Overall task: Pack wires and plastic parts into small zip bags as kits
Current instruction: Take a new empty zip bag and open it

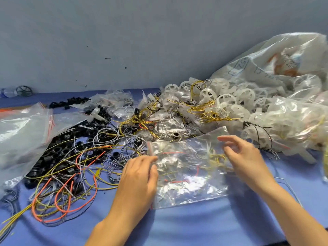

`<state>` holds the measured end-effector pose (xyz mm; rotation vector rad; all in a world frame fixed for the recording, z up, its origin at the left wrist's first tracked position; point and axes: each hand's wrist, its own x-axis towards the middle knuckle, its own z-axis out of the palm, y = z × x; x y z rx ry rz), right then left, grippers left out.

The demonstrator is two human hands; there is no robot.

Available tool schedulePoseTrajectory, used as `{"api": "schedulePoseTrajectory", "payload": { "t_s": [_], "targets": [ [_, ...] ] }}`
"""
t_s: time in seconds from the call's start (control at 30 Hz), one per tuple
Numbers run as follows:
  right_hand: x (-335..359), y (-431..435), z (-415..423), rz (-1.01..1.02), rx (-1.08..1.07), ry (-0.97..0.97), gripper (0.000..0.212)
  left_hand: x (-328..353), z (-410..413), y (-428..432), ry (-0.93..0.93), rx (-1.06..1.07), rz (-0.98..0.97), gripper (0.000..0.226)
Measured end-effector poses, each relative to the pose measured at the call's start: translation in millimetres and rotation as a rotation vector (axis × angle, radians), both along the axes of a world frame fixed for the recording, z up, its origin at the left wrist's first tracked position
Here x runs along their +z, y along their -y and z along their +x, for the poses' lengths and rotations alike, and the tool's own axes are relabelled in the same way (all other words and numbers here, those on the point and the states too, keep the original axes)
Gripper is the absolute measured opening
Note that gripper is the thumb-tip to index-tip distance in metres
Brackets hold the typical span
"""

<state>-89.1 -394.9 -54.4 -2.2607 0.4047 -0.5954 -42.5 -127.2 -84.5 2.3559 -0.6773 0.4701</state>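
Note:
A clear zip bag (188, 185) with a red seal strip lies on the blue table (195, 226) between my hands; wires and small parts show through it. My left hand (140, 176) rests at the bag's left edge, thumb and fingertips at the plastic near its mouth. My right hand (246, 157) hovers over the bag's right side, blurred, fingers spread and relaxed, holding nothing that I can make out. Loose yellow, orange and grey wires (71, 183) tangle with black plastic rings (53, 153) to the left. White plastic wheels (229, 100) pile up behind.
A large clear bag (19, 135) lies at the far left. A big white sack (276, 68) of white wheels fills the back right. Small filled zip bags (117, 100) sit at the back centre, against the blue wall.

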Motion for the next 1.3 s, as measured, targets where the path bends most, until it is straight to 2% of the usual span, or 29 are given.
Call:
{"api": "schedulePoseTrajectory", "payload": {
  "t_s": [0.1,0.2,0.27,0.37,0.43,0.53,0.6,0.8,0.93,1.03,1.1,1.17,1.3],
  "targets": [
    [14.4,26.8,-19.5,-0.091,-0.068,-0.060,0.032,7.4,-14.8,14.5,-0.029,-0.202,-0.072,0.028],
    [9.1,51.7,-35.1,-0.164,-0.220,-0.182,0.031,1.2,-31.6,32.1,-0.094,-0.386,0.013,0.037],
    [1.7,54.2,-37.5,-0.239,-0.301,-0.245,0.030,-5.1,-35.7,41.5,-0.086,-0.426,0.099,0.044],
    [-2.5,39.8,-32.3,-0.457,-0.365,-0.080,0.028,-11.9,-32.2,48.1,-0.077,-0.424,0.199,0.053],
    [-0.1,18.8,-27.6,-0.535,-0.237,0.076,0.029,-15.1,-27.2,47.6,-0.076,-0.407,0.210,0.054],
    [-8.1,-18.3,-21.7,-0.446,0.076,0.100,0.033,-20.1,-16.1,43.2,-0.055,-0.385,0.250,0.052],
    [-19.7,-34.9,-18.6,-0.479,0.163,0.042,0.037,-21.2,-3.0,36.9,-0.044,-0.381,0.280,0.050],
    [-28.4,-49.9,-10.9,-0.436,0.161,0.026,0.031,-17.4,28.3,19.5,-0.046,-0.403,0.259,0.041],
    [-28.0,-78.1,-2.6,-0.355,0.211,-0.061,0.050,-18.9,19.8,23.7,-0.067,-0.391,0.219,0.045],
    [-31.5,-91.8,4.5,-0.446,0.198,-0.223,0.066,-13.8,18.1,24.6,-0.101,-0.379,0.203,0.054],
    [-33.0,-94.2,6.0,-0.504,0.188,-0.262,0.065,-10.0,20.3,24.2,-0.077,-0.332,0.197,0.052],
    [-31.6,-91.0,5.0,-0.440,0.198,-0.238,0.061,-7.5,23.0,24.0,-0.014,-0.251,0.197,0.043],
    [-26.2,-78.7,-1.9,-0.186,0.193,-0.111,0.047,-8.0,27.8,28.0,0.039,-0.120,0.331,0.030]
  ]
}}
